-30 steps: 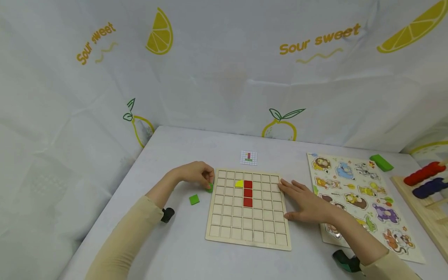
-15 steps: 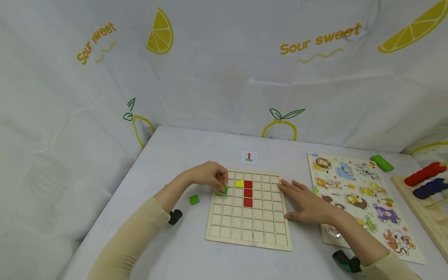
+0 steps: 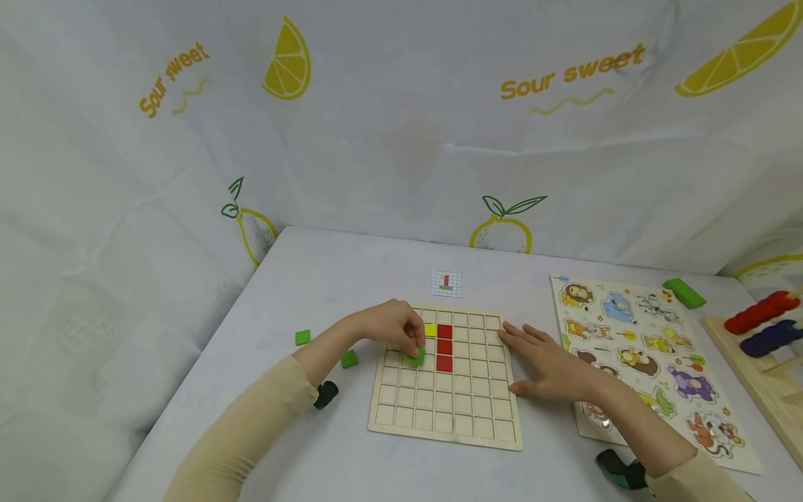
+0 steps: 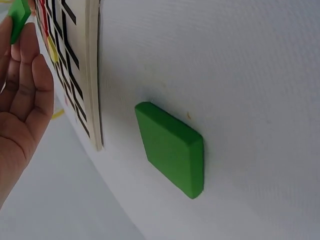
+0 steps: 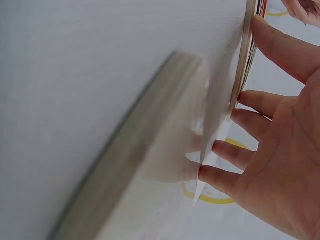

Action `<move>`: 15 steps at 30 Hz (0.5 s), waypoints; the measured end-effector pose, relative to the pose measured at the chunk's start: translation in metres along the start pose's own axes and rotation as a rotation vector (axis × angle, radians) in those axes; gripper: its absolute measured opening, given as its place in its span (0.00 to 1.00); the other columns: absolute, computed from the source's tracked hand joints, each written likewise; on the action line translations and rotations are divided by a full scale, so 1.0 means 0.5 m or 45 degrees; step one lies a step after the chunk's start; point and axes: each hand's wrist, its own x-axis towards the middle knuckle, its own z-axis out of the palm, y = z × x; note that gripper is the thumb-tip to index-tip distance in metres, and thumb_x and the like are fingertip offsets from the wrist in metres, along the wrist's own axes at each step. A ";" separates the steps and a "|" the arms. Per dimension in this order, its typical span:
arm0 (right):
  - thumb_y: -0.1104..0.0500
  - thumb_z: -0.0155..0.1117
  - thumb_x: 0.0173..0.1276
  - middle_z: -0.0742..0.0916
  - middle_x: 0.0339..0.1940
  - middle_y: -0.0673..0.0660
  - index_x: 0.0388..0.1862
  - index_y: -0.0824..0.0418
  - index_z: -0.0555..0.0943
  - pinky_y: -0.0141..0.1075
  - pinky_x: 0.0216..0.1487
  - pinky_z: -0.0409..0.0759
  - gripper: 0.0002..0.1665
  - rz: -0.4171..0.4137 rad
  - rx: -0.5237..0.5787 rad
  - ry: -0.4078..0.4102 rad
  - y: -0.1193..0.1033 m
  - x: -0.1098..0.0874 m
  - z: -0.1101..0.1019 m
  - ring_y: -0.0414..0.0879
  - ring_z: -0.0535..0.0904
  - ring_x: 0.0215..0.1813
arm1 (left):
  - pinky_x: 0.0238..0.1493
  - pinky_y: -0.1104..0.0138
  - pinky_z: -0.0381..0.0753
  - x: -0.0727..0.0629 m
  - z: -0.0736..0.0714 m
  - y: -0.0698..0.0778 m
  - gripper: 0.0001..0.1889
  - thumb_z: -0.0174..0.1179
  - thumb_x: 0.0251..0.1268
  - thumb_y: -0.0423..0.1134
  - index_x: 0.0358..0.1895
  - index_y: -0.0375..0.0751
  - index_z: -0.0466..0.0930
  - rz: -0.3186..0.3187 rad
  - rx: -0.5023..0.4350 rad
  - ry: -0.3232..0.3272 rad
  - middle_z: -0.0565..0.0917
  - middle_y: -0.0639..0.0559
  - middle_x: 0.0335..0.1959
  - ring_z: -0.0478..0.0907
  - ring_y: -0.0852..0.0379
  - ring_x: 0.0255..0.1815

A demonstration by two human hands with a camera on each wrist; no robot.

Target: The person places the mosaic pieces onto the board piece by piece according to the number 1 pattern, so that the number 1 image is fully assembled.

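Note:
My left hand [image 3: 396,326] pinches a green square tile [image 3: 415,358] over the left part of the wooden grid board [image 3: 445,438]. The same tile [image 4: 19,19] shows between the fingertips in the left wrist view. In the board sit several pieces: a column of red squares [image 3: 444,347] and a yellow piece [image 3: 430,330], partly hidden by my fingers. My right hand [image 3: 552,366] lies with fingers spread, its fingertips touching the board's right edge. Two more green tiles lie left of the board, one farther off [image 3: 302,337] and one nearer [image 3: 349,359].
A small pattern card [image 3: 446,284] lies behind the board. On the right are an animal puzzle board [image 3: 617,328], a green block [image 3: 684,293] and a wooden frame with red and blue beads [image 3: 762,314]. A curtain stands behind the table.
My left hand has carried the green tile from beside the board's left edge rightward over the grid, uncovering another green tile at the left. My right hand has stayed in place.

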 end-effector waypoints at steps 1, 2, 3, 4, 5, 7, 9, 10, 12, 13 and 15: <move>0.41 0.70 0.60 0.62 0.79 0.66 0.77 0.61 0.60 0.73 0.66 0.60 0.53 -0.001 0.002 0.000 0.000 0.000 0.000 0.76 0.52 0.77 | 0.35 0.75 0.74 0.002 0.003 0.002 0.04 0.72 0.55 0.35 0.31 0.45 0.86 -0.005 0.009 -0.007 0.85 0.57 0.25 0.75 0.66 0.27; 0.41 0.70 0.60 0.62 0.79 0.66 0.77 0.61 0.60 0.73 0.66 0.60 0.53 -0.003 0.006 -0.001 0.000 0.000 0.000 0.76 0.52 0.77 | 0.35 0.75 0.74 0.004 0.006 0.004 0.03 0.72 0.55 0.35 0.31 0.45 0.87 -0.007 0.015 -0.015 0.85 0.57 0.26 0.76 0.66 0.27; 0.41 0.70 0.60 0.62 0.79 0.66 0.77 0.61 0.60 0.73 0.66 0.60 0.53 -0.004 0.010 -0.001 0.000 0.000 0.000 0.76 0.52 0.77 | 0.35 0.75 0.75 0.005 0.009 0.006 0.03 0.72 0.55 0.35 0.31 0.45 0.87 -0.011 0.017 -0.026 0.85 0.57 0.26 0.76 0.66 0.26; 0.41 0.70 0.60 0.62 0.80 0.66 0.77 0.60 0.60 0.73 0.66 0.60 0.53 -0.005 0.014 -0.002 0.001 -0.001 0.000 0.76 0.52 0.77 | 0.35 0.75 0.75 0.006 0.011 0.010 0.03 0.71 0.56 0.35 0.31 0.44 0.87 -0.013 0.018 -0.038 0.86 0.57 0.26 0.77 0.66 0.26; 0.41 0.70 0.60 0.62 0.80 0.65 0.77 0.60 0.60 0.73 0.66 0.60 0.53 -0.006 0.015 -0.003 0.001 -0.001 0.001 0.76 0.52 0.77 | 0.34 0.75 0.75 0.007 0.013 0.014 0.02 0.71 0.56 0.35 0.32 0.44 0.87 -0.014 0.018 -0.050 0.86 0.56 0.26 0.77 0.66 0.26; 0.41 0.70 0.60 0.61 0.80 0.65 0.77 0.60 0.60 0.73 0.66 0.60 0.53 -0.004 0.015 -0.005 0.001 -0.001 0.000 0.76 0.52 0.77 | 0.34 0.75 0.74 0.009 0.017 0.020 0.02 0.70 0.57 0.34 0.32 0.42 0.87 -0.010 0.024 -0.071 0.86 0.56 0.25 0.76 0.66 0.25; 0.41 0.70 0.60 0.61 0.80 0.65 0.77 0.59 0.60 0.73 0.66 0.60 0.52 -0.004 0.009 -0.003 0.001 -0.001 0.000 0.75 0.52 0.77 | 0.32 0.76 0.74 0.012 0.021 0.024 0.02 0.70 0.57 0.33 0.31 0.42 0.86 -0.011 0.030 -0.080 0.85 0.56 0.24 0.76 0.66 0.24; 0.41 0.70 0.60 0.61 0.80 0.65 0.77 0.59 0.60 0.72 0.66 0.60 0.52 -0.005 0.006 -0.002 0.001 -0.001 0.000 0.75 0.52 0.77 | 0.32 0.76 0.73 0.013 0.023 0.027 0.01 0.69 0.57 0.33 0.31 0.42 0.87 -0.014 0.040 -0.086 0.85 0.56 0.24 0.75 0.66 0.24; 0.41 0.70 0.60 0.62 0.80 0.64 0.77 0.59 0.60 0.72 0.66 0.61 0.52 -0.004 0.005 0.000 0.002 -0.001 0.000 0.75 0.52 0.77 | 0.32 0.77 0.73 0.016 0.028 0.028 0.01 0.69 0.57 0.33 0.31 0.42 0.86 -0.020 0.065 -0.091 0.84 0.58 0.23 0.74 0.67 0.24; 0.41 0.70 0.60 0.62 0.80 0.64 0.77 0.59 0.60 0.72 0.66 0.60 0.52 -0.005 0.004 0.001 0.002 -0.001 0.000 0.75 0.52 0.77 | 0.31 0.77 0.72 0.017 0.031 0.028 0.01 0.69 0.56 0.33 0.30 0.43 0.86 -0.022 0.076 -0.092 0.84 0.58 0.23 0.74 0.67 0.24; 0.41 0.70 0.60 0.62 0.80 0.64 0.77 0.59 0.60 0.72 0.66 0.60 0.52 -0.005 0.005 0.002 0.002 -0.001 0.000 0.75 0.52 0.77 | 0.32 0.77 0.72 0.019 0.035 0.028 0.01 0.69 0.56 0.34 0.30 0.43 0.87 -0.029 0.100 -0.094 0.83 0.59 0.22 0.73 0.68 0.25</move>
